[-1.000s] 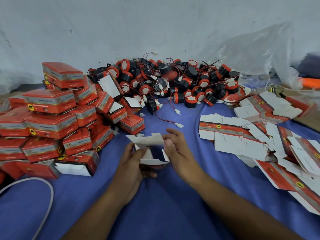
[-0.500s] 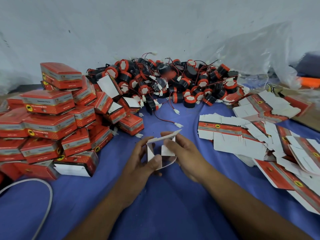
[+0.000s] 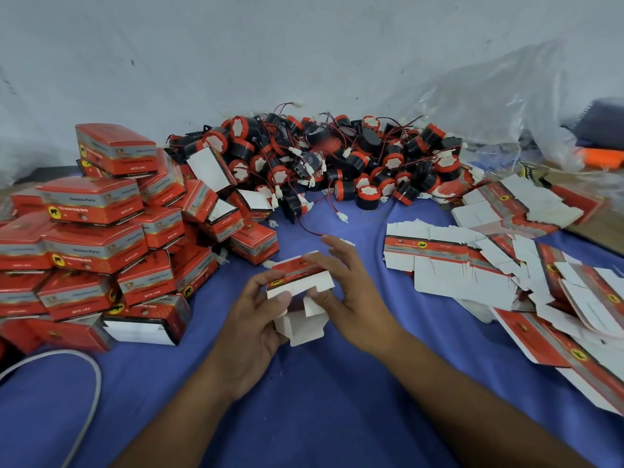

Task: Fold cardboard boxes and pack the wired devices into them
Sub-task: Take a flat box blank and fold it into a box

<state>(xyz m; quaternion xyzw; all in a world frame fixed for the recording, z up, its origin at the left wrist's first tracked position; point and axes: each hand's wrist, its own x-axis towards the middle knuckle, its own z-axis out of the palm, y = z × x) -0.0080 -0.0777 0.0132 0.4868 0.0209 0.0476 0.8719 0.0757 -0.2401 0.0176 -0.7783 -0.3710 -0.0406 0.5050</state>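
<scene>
Both hands hold a half-folded red cardboard box above the blue cloth. The left hand pinches its left end and the right hand grips its right. Black-and-red wired devices are heaped behind. The packed boxes at left read "QTY:1PC".

Even, soft, cool light; faint shadows (none hard); wide-angle bending at edges; corners slightly soft.

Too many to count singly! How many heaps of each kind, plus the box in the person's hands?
heap of folded boxes: 1
heap of wired devices: 1
spread of flat blanks: 1
half-folded box: 1
Total: 4
</scene>
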